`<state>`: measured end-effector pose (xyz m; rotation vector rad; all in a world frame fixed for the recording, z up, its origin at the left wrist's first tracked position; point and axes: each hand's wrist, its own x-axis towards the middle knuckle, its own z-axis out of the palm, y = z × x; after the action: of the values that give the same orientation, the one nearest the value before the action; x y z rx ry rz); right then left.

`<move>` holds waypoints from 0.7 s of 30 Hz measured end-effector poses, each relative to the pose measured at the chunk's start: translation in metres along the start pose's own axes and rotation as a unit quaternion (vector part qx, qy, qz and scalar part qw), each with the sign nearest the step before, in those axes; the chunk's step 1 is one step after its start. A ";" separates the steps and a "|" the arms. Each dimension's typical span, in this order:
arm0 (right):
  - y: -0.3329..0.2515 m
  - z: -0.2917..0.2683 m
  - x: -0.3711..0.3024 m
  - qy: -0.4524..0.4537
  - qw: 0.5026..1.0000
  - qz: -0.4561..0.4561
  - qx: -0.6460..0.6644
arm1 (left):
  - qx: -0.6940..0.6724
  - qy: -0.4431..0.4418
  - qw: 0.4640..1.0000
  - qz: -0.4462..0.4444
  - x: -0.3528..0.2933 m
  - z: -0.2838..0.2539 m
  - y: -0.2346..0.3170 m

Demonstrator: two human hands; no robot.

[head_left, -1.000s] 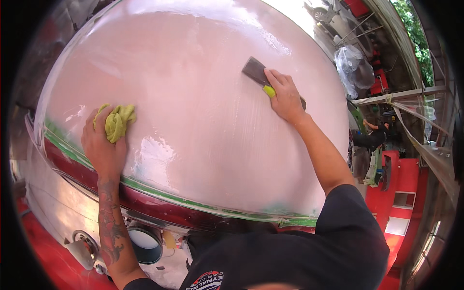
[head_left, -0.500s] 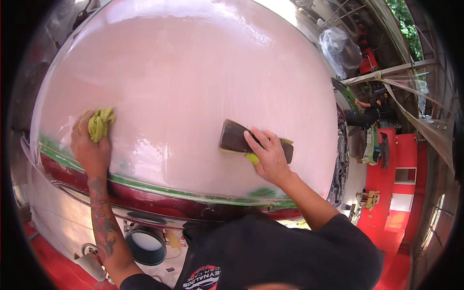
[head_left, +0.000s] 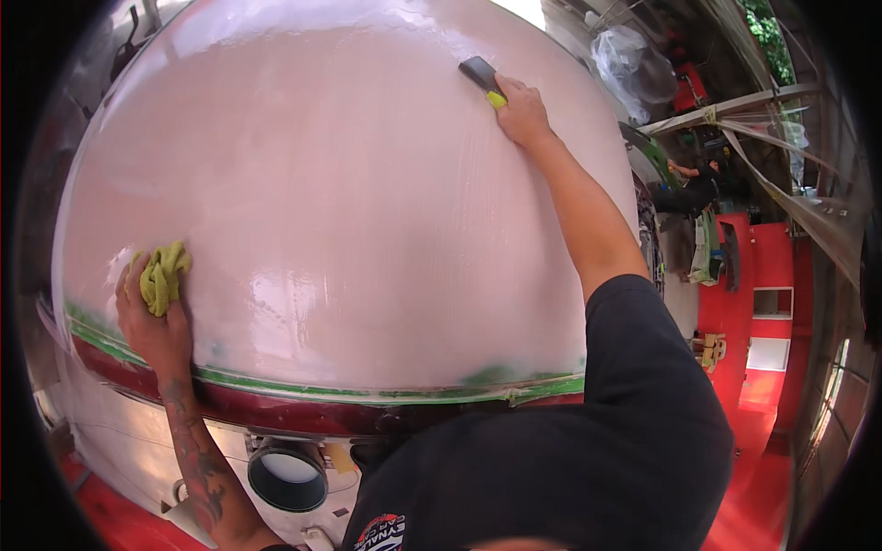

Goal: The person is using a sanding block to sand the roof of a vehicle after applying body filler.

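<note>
A wide car panel (head_left: 349, 211), pale pink and wet, curves in front of me. Its near edge has a green strip (head_left: 303, 384) above dark red paint (head_left: 303, 406). On the panel's near left, my left hand (head_left: 152, 321) is closed on a crumpled yellow-green cloth (head_left: 165, 275). My right arm reaches far across the surface. My right hand (head_left: 525, 110) grips a long dark sanding block (head_left: 479, 73), which lies against the panel with a yellow-green part at the fingers. The hand hides the block's near end.
Below the near edge stands a dark round bucket (head_left: 262, 491). Red cabinets (head_left: 770, 257) line the right side. Clear plastic sheeting (head_left: 629, 69) hangs at the far right, and another person (head_left: 689, 193) is at a green-edged part beyond the panel.
My right hand has slid the sanding block far forward across the panel, turning it. My left hand and cloth have shifted slightly nearer and left. The view has moved a little.
</note>
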<state>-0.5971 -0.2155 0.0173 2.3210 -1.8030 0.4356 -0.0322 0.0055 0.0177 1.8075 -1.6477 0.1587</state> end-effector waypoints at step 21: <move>0.078 -0.038 -0.105 0.043 0.997 0.059 0.011 | -0.011 -0.002 1.000 0.020 0.001 0.005 -0.009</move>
<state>-0.7012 -0.1272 0.0146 2.1814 -1.9100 0.5669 -0.0251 0.0013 0.0110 1.7614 -1.6823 0.1537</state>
